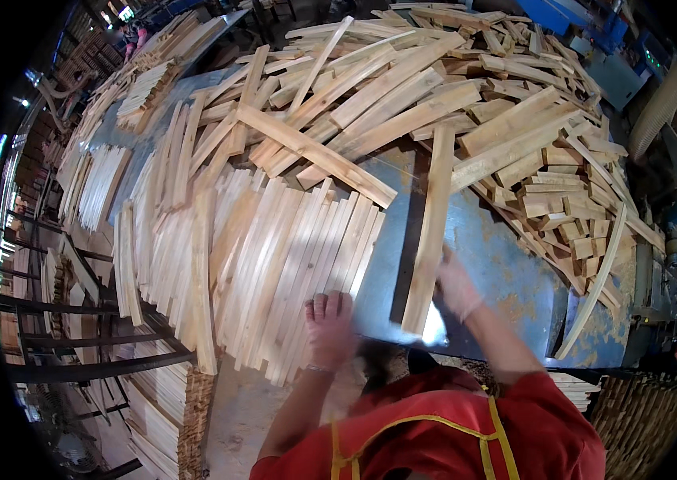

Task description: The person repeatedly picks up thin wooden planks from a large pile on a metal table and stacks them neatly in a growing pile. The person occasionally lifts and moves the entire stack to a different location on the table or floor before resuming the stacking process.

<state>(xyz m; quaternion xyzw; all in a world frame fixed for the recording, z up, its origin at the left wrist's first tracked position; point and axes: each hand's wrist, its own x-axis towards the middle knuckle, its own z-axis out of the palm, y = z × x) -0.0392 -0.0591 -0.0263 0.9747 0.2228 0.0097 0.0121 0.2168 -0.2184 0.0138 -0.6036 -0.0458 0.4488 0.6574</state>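
Note:
My left hand rests at the near ends of a row of pale wooden strips, its fingers lying side by side on them. These strips lie close together, lengthwise away from me. To the right, my right hand grips the right edge of a wooden board, its fingers partly hidden by the wood. The board points away from me, and a dark band runs along its left side. Its far end is next to a large heap of loose boards.
Short wooden blocks are piled on the right of the blue-grey metal table, amid sawdust. A thin strip slants beside them. Stacked strips lie farther left. Dark metal bars stand at the lower left, ribbed hoses at right.

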